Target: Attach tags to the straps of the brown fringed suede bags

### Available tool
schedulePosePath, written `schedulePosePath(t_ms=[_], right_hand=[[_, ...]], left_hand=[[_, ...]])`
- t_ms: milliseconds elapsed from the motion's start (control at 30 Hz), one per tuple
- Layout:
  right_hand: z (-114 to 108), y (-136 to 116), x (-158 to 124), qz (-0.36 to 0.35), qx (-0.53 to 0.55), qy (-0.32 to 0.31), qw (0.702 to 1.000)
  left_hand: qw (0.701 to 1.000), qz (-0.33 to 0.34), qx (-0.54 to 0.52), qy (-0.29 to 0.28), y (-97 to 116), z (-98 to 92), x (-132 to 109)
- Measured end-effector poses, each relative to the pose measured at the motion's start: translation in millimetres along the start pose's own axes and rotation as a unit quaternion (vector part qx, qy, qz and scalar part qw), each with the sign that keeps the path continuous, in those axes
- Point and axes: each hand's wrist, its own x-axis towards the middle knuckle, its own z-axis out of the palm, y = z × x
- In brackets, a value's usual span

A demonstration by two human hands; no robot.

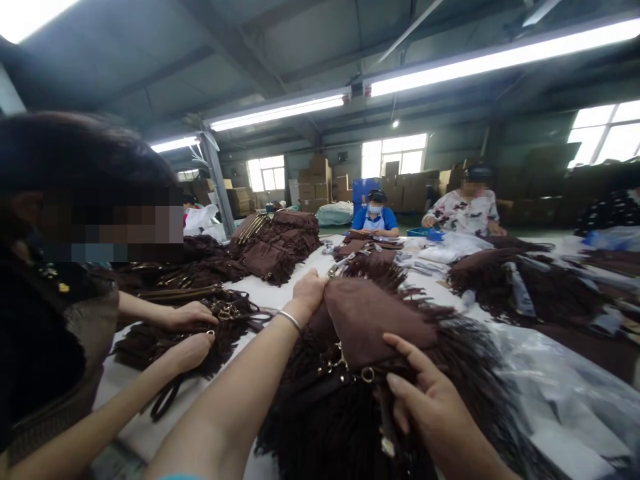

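A brown fringed bag [373, 313] is held up over a pile of similar bags. My left hand [309, 292], with a bangle at its wrist, is closed on the bag's upper left corner. At the lower right edge, my right hand [433, 393] grips the same bag, its index finger across the flat face and its thumb below the edge. A gold ring [368, 375] shows near that edge. Beneath lie dark fringes [325, 413] and small gold fittings. A strap with a metal clasp [387, 445] hangs by my right hand.
Close on the left, a co-worker's hands [193, 333] handle gold hardware on another brown bag. Stacked bags [280, 247] stand behind. Clear plastic bags [565, 393] and more fringed bags [535, 287] lie to the right. Other people [375, 217] sit across the white table [295, 283].
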Motion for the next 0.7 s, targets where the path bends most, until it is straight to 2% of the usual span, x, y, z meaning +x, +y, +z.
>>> schedulePosePath(t_ms=[67, 133, 233, 367, 467, 567, 633, 700], right_hand=[[-10, 36, -9, 0.084, 0.014, -0.019, 0.996], [-23, 57, -16, 0.131, 0.038, -0.018, 0.991], [-38, 59, -21, 0.13, 0.053, -0.011, 0.99], [-39, 47, -27, 0.074, 0.015, -0.004, 0.997], [-36, 52, -38, 0.041, -0.008, -0.015, 0.999], [-33, 63, -52, 0.028, -0.025, -0.01, 0.999], [-27, 67, -61, 0.045, -0.072, -0.011, 0.996], [-18, 68, -67, 0.074, -0.112, -0.025, 0.991]], left_hand=[[0.999, 0.0, -0.022, -0.035, -1, 20.2, -35], [0.998, 0.0, -0.048, -0.041, -1, 31.0, -76], [0.995, 0.002, -0.099, -0.026, 3, 31.8, -139], [0.968, 0.088, -0.237, -0.002, 17, 26.0, -202], [0.972, 0.089, -0.215, 0.034, 28, 25.5, -226], [0.986, 0.053, -0.151, 0.038, 38, 24.4, -233], [0.992, 0.023, -0.121, 0.031, 45, 20.9, -234], [0.991, -0.006, -0.132, 0.013, 51, 15.2, -236]])
